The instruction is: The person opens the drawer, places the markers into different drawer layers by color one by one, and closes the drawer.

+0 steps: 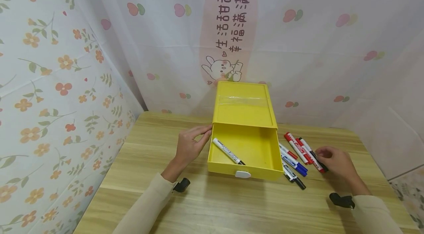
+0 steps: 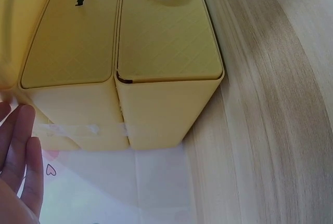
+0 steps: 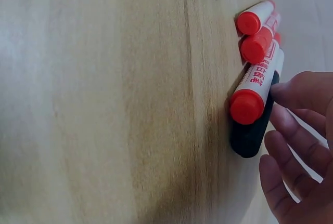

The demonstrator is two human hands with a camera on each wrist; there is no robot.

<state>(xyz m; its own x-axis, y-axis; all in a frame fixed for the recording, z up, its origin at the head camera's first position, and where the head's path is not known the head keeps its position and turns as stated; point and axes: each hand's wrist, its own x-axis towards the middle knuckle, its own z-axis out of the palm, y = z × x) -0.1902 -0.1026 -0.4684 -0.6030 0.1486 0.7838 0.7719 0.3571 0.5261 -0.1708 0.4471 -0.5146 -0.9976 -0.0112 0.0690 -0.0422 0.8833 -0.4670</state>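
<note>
A yellow drawer unit [image 1: 245,105] stands on the table with its top drawer [image 1: 258,145] pulled out. Inside that drawer lies a white marker with a black cap [image 1: 228,151]. My left hand [image 1: 192,144] touches the unit's left side by the drawer's edge, fingers mostly straight; in the left wrist view its fingers [image 2: 23,135] reach along the yellow wall. To the right, my right hand [image 1: 336,160] is at a black-capped marker [image 3: 252,138], thumb touching it and other fingers loosely bent beside it. A red-capped marker [image 3: 255,83] lies against that black one.
More markers lie right of the unit: red ones [image 1: 296,145], a blue-capped one [image 1: 299,169] and a black-capped one [image 1: 299,182]. Lower closed drawers [image 2: 166,37] sit beneath the pulled-out one. Printed curtains [image 1: 165,42] hang behind and left of the wooden table [image 1: 232,204].
</note>
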